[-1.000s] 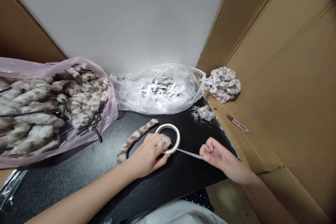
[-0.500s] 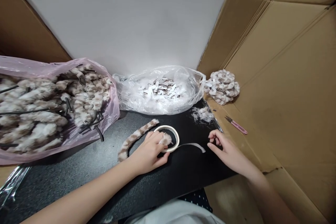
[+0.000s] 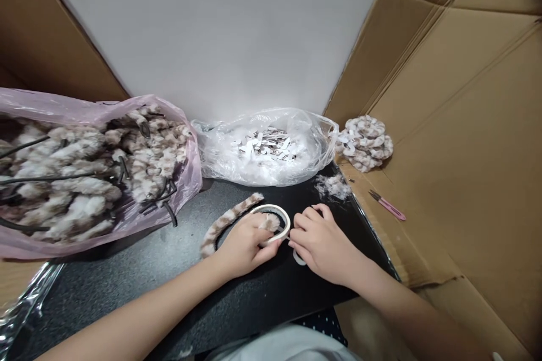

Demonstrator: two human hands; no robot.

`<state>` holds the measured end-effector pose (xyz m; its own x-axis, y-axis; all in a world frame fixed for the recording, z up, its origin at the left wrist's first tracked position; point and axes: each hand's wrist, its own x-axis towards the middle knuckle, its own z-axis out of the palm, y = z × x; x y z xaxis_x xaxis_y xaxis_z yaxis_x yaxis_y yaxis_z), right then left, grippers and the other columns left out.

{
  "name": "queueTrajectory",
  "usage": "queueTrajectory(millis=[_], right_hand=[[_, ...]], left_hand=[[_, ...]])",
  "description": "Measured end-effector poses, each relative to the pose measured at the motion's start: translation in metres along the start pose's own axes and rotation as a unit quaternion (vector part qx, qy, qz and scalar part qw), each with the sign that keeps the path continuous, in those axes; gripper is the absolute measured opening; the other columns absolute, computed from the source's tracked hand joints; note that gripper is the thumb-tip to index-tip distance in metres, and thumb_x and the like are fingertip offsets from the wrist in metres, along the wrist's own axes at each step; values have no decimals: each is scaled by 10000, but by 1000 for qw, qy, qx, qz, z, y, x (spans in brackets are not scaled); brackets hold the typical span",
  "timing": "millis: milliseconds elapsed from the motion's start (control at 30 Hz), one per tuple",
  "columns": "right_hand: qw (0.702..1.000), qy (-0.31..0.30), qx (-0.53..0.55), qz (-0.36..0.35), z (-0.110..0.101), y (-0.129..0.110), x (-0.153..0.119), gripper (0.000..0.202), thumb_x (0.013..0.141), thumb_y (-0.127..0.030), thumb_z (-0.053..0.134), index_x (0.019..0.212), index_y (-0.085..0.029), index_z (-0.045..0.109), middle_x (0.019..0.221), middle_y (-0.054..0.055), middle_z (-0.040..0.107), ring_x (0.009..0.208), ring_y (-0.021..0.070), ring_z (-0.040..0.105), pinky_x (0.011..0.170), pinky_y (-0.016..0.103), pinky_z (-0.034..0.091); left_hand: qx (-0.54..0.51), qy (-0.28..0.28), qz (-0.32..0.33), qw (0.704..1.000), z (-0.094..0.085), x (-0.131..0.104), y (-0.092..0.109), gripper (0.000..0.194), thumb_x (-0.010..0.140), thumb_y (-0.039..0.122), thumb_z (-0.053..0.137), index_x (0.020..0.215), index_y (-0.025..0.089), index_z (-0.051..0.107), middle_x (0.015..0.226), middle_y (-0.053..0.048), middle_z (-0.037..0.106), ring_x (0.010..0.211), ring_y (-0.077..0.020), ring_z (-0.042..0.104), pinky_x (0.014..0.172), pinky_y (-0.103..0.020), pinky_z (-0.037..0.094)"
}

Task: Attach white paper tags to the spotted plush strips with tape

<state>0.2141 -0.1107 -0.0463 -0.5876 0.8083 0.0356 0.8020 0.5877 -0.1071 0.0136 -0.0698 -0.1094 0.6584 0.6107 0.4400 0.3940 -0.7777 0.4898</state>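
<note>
My left hand [image 3: 248,242] grips a roll of white tape [image 3: 284,224] at its lower left side, near the middle of the black table. A furry tip [image 3: 270,222] shows within the ring, against the fingers. Just right of the roll, my right hand [image 3: 317,240] is closed on the loose tape strip [image 3: 298,258], whose end curls out below the fingers. Left of the roll lies a curved furry strip [image 3: 228,219] with brown and white bands, partly behind my left hand.
A pink bag [image 3: 192,172] of furry strips and dark rods fills the left. Behind the roll lies a clear bag [image 3: 215,152] with white-and-dark pieces. Fluff [image 3: 333,186], a furry bundle [image 3: 367,144] and pink snips [image 3: 392,208] are at right, beside cardboard [image 3: 466,141].
My right hand has moved left to the roll and closed on the tape strip, which lay free before. My left hand stays on the roll. The whole view has shifted slightly.
</note>
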Motion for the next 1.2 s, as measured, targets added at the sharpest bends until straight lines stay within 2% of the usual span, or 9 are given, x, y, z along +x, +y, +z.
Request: queueTrajectory(millis=[233,500,600,667,700,800,867,1033,1200], right_hand=[[995,51,-73,-43,3,-11,-27,129,822,-86,523,813,-211,557,837,18,564,830,199,419,915,453,223],[990,61,-112,-59,15,-17,-45,163,777,-58,497,814,-210,540,790,20,549,793,208,409,868,455,234],[991,54,-98,-80,20,-21,-55,119,784,-97,526,815,-209,555,796,23,567,786,207,418,859,448,239],[992,56,-57,-101,18,-18,-66,77,793,-137,548,779,-212,555,763,12,565,761,198,421,842,433,251],[992,69,-29,-99,14,-14,-72,82,803,-153,550,746,-212,547,725,4,550,737,190,417,823,422,259],[991,118,51,34,-6,2,-87,188,879,-152,516,697,-199,526,700,5,518,723,175,422,726,367,277],[981,138,122,62,-18,11,-89,197,912,-165,482,723,-194,525,732,14,510,750,175,445,716,347,301],[937,163,305,57,-11,24,-68,126,924,-298,473,935,-220,571,956,56,527,937,221,497,828,373,380],[815,327,476,41,10,48,-23,304,892,-360,489,1189,-299,504,1244,74,475,1218,270,436,1021,445,341]], left_hand=[[-64,-27,-6,998,-8,6,8,427,927,274,462,516,165,492,551,0,450,562,-129,432,554,-272,295],[-65,-46,-2,997,1,6,19,433,932,289,458,518,166,445,551,7,432,561,-120,427,559,-269,293],[-62,2,-30,998,-4,7,11,463,943,340,439,513,172,456,542,6,444,542,-118,422,547,-266,306],[-52,69,-84,993,-9,8,3,494,970,361,379,526,176,488,530,6,462,510,-115,410,522,-262,305],[-47,68,-95,992,-11,9,-1,486,973,370,378,548,176,514,529,8,470,499,-113,409,513,-260,300],[-36,-34,16,999,-12,12,-6,448,911,437,501,551,172,527,577,-6,523,584,-133,499,604,-263,352],[-2,-70,-1,998,-11,14,-7,410,925,379,491,579,165,541,596,-8,523,606,-136,497,640,-271,353],[-14,-95,-45,994,-14,18,-11,344,931,356,471,669,158,573,677,-10,528,675,-152,491,675,-279,354],[-63,-79,-66,993,-18,19,-18,425,976,309,359,611,166,523,587,15,450,598,-136,425,627,-270,331]])
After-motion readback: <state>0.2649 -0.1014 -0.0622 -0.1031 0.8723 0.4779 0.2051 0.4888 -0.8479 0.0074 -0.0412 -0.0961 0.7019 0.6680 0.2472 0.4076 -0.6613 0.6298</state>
